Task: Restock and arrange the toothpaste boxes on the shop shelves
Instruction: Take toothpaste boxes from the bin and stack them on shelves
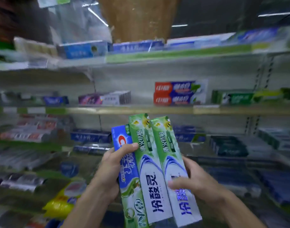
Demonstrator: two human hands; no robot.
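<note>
Three toothpaste boxes stand upright side by side in front of the shelves. My left hand [113, 163] grips the blue-and-green box [127, 175], its thumb reaching onto the middle green-and-white box [147, 170]. My right hand [192, 181] grips the right green-and-white box [172, 163], thumb across its front, fingers behind. On the middle shelf [141, 110] sit a red-and-blue stack [177, 93], a purple-and-white box [104, 98] and green boxes [239, 96].
The upper shelf [157, 54] carries blue and white boxes. Lower shelves hold dark blue boxes [90, 136], dark green boxes [228, 145] and silver-red packs [27, 130] at the left. A yellow packet [62, 203] lies at the lower left. The view is motion-blurred.
</note>
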